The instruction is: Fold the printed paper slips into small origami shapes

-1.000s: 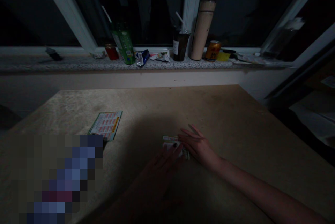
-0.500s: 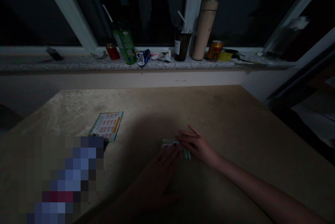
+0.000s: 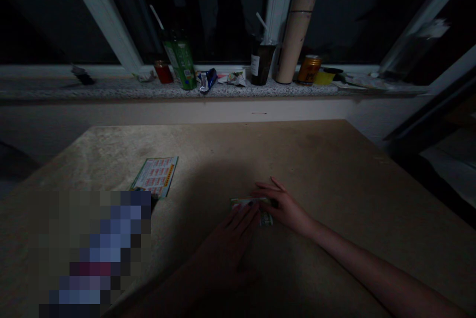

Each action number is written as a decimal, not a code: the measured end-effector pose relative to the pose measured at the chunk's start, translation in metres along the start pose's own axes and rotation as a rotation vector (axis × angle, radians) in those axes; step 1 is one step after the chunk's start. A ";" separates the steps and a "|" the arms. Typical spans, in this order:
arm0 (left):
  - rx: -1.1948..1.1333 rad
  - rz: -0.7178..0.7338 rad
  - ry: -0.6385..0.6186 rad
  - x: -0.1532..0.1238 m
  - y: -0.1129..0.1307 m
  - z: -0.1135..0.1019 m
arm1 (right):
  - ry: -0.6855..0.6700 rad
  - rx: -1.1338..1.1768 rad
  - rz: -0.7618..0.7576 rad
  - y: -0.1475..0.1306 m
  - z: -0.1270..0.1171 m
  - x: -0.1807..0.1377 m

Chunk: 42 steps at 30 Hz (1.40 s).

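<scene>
A small printed card (image 3: 266, 218) with green edges lies on the table, partly covered by both hands. My left hand (image 3: 234, 238) rests flat over its near left part, fingers stretched out and close together, in deep shadow. At the card's right side is my right hand (image 3: 284, 206), its thumb and index finger drawn together over the card and the other fingers extended. Whatever sits between thumb and finger is too dark to make out. Farther left lies a second card (image 3: 156, 174) with rows of red print.
A blurred-out blue patch (image 3: 107, 238) covers the table's left front. On the granite windowsill (image 3: 223, 91) stand a green carton (image 3: 183, 63), a dark cup with a straw (image 3: 261, 65), a pink thermos (image 3: 295, 40), an orange can (image 3: 309, 69) and crumpled wrappers (image 3: 207, 80).
The view has shifted slightly, so the scene sits a little farther right. Both hands stay at the card, with only slight movement of the right hand's fingers.
</scene>
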<state>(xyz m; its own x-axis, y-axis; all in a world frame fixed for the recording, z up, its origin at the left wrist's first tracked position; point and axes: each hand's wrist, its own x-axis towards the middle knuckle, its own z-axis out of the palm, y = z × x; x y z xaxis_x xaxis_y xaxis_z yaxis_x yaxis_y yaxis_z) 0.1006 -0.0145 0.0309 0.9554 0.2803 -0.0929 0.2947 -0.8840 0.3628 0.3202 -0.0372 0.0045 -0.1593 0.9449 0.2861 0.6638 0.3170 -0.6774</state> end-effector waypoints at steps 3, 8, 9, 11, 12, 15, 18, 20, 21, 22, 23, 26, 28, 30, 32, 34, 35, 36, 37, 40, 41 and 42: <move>-0.013 -0.021 -0.004 0.001 0.000 0.000 | 0.016 -0.014 -0.002 0.000 0.001 -0.001; -0.038 -0.024 0.020 0.001 -0.002 0.003 | 0.021 -0.015 -0.005 0.001 0.001 -0.001; -0.041 -0.028 0.022 0.001 -0.002 0.003 | 0.022 -0.015 -0.005 0.001 0.001 -0.001; -0.050 -0.039 0.025 0.001 -0.002 0.003 | 0.028 -0.012 -0.010 0.001 0.001 -0.001; -0.054 -0.041 0.024 0.001 -0.002 0.003 | 0.032 -0.012 -0.014 0.001 0.002 -0.001; -0.053 -0.039 0.027 0.002 -0.003 0.002 | 0.038 -0.020 -0.020 0.001 0.002 -0.001; -0.043 -0.038 0.024 0.003 -0.003 0.002 | 0.038 -0.034 -0.014 0.000 0.002 -0.001; -0.039 -0.039 0.022 0.003 -0.004 0.002 | 0.036 -0.042 -0.015 -0.001 0.002 -0.002; -0.037 -0.037 0.023 0.003 -0.005 0.002 | 0.034 -0.043 -0.020 -0.002 0.001 -0.002; -0.034 -0.035 0.025 0.003 -0.005 0.002 | 0.030 -0.045 -0.025 -0.002 0.001 -0.002; -0.031 -0.032 0.026 0.003 -0.005 0.002 | 0.026 -0.046 -0.029 -0.002 0.001 -0.002; -0.024 -0.020 0.035 0.003 -0.006 0.002 | 0.019 -0.048 -0.025 -0.003 0.000 -0.002; -0.029 -0.014 0.038 0.003 -0.006 0.001 | 0.016 -0.053 -0.017 -0.004 0.000 -0.001; -0.041 -0.013 0.039 0.003 -0.005 0.000 | 0.011 -0.061 -0.017 -0.005 -0.001 -0.001; -0.052 -0.016 0.038 0.003 -0.005 0.000 | 0.005 -0.069 -0.022 -0.006 -0.002 -0.001; -0.055 -0.018 0.037 0.003 -0.005 0.000 | -0.001 -0.079 -0.023 -0.007 -0.002 -0.002; -0.053 -0.018 0.036 0.003 -0.005 0.001 | -0.004 -0.085 -0.022 -0.007 -0.002 -0.002; -0.050 -0.017 0.034 0.003 -0.005 0.001 | -0.005 -0.090 -0.022 -0.007 -0.001 -0.002; -0.047 -0.017 0.031 0.004 -0.005 0.001 | -0.004 -0.096 -0.022 -0.007 -0.001 -0.002; -0.041 -0.020 0.028 0.004 -0.005 0.001 | -0.006 -0.111 -0.033 -0.005 0.000 -0.002; -0.039 -0.021 0.031 0.004 -0.005 0.001 | -0.002 -0.115 -0.036 -0.004 0.000 -0.002; -0.037 -0.019 0.033 0.004 -0.005 0.001 | 0.003 -0.116 -0.040 -0.004 0.001 -0.002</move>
<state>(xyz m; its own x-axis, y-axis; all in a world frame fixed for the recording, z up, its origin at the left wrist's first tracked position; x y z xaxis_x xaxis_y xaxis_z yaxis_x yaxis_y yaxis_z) 0.1029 -0.0091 0.0273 0.9484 0.3092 -0.0697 0.3109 -0.8644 0.3951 0.3175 -0.0398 0.0062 -0.1854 0.9315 0.3129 0.7372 0.3424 -0.5825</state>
